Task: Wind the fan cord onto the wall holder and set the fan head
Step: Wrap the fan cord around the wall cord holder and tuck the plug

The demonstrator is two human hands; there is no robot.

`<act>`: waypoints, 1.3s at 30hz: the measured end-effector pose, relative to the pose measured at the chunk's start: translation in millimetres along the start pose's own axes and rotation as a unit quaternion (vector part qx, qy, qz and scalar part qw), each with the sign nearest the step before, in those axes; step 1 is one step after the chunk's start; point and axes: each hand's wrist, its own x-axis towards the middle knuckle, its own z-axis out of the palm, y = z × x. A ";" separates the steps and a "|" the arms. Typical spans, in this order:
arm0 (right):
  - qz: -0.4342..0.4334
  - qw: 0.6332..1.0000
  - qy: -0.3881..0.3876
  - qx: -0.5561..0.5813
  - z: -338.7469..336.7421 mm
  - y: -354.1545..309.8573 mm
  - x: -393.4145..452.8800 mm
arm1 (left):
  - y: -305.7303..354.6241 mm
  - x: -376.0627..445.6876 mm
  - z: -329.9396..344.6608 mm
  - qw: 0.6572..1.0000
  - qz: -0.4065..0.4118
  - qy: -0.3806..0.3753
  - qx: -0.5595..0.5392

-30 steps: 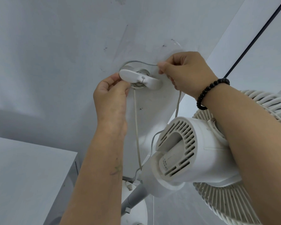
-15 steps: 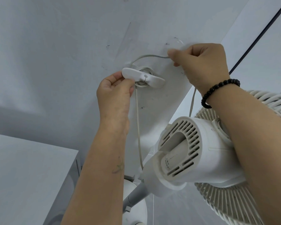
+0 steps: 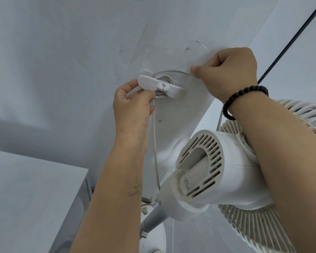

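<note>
Cord winding is the step in hand; the fan head is not yet touched.

My left hand (image 3: 133, 105) grips the left wing of the wall holder (image 3: 161, 86), thumb and fingers pinched on it to steady it against the wall (image 3: 62, 61). My right hand (image 3: 228, 70) is curled closed, pinching the fan cord (image 3: 171, 71) between thumb and forefinger, up and to the right of the holder.

From that pinch the cord arcs left over the top of the holder's hub, where turns are already wrapped under the wings. One strand drops from the holder, past my left hand, down to the fan's neck. Another slack strand hangs below my right wrist, behind the bead bracelet (image 3: 244, 99).

The holder's long axis runs left to right, tilted slightly down at the right. The fan head (image 3: 226, 167) sits below my right forearm, motor housing facing me, grille (image 3: 263, 230) pointing away to the right.

Next move, as I judge it: carry the cord on round the hub, keeping tension so the loop seats under the wings and doesn't slip off.
</note>
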 end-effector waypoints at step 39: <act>0.094 0.947 -0.290 -0.099 3.0 -2.8 -10.0 | 0.2 -12.9 8.7 0.978 -0.158 -0.132 -0.039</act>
